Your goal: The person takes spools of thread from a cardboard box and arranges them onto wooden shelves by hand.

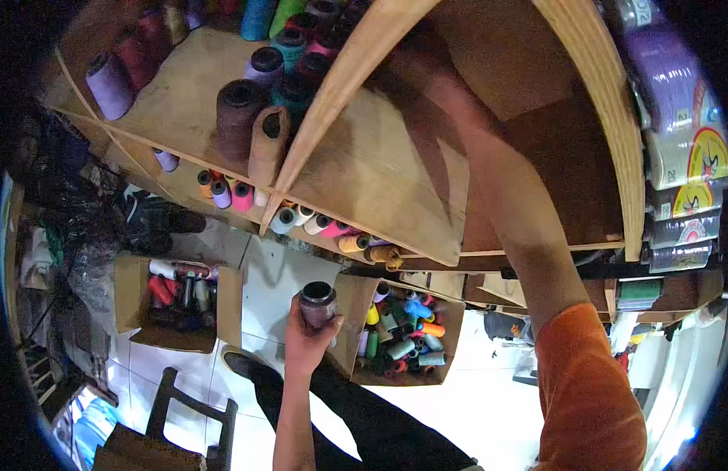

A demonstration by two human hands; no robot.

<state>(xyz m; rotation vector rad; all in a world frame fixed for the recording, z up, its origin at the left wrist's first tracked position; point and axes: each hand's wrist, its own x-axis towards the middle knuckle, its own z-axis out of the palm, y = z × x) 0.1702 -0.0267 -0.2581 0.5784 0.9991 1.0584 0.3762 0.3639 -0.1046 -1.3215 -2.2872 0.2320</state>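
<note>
My left hand point(307, 339) is wrapped round a dark thread cone point(318, 304), held upright with its black top showing, above the floor between two cardboard boxes. My right arm, in an orange sleeve, reaches up into a wooden shelf compartment point(537, 180). My right hand point(415, 67) is in shadow at the back of it, and its fingers cannot be made out. In the compartment to the left stand a brown cone point(240, 122), a tan cone point(268, 149) and several coloured ones.
A cardboard box point(344, 318) of mixed spools stands below the shelf, another box point(128, 294) of spools further left. A dark chair frame point(187, 396) is at the lower left. Wrapped thread packs point(686, 157) line the right side. A curved wooden divider point(348, 86) separates the compartments.
</note>
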